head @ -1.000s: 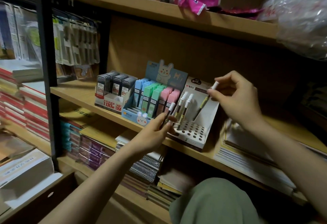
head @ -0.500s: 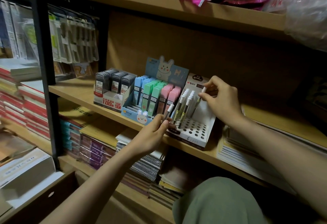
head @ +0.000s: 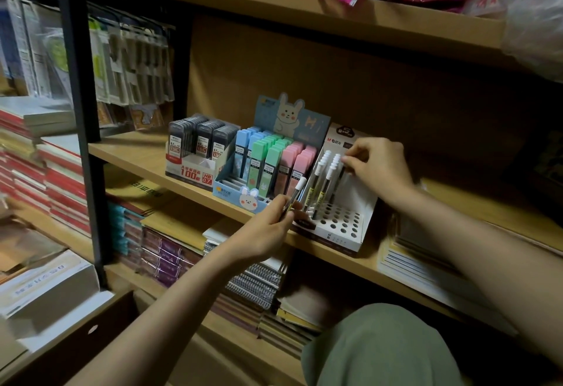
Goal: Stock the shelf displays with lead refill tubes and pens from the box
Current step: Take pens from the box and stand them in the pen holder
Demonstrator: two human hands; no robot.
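Nearest, a green-clad knee (head: 380,352) sits low in view, w/ stacked notebooks (head: 253,288) on the lower shelf beyond it. L hand (head: 268,230) hovers at the front edge of the middle shelf (head: 134,154), fingers curled round a white-capped pen (head: 294,196) tilted up-right, just in front of the white pen display (head: 344,227). That holed display sits at the shelf's front edge, pens standing in its left rows. R hand (head: 377,166) is over its back, thumb & fingers pinching the cap of a standing pen (head: 342,172). Left of it, touching: bunny box of pastel refill tubes (head: 268,166), then black lead refill box (head: 198,154) toward the back
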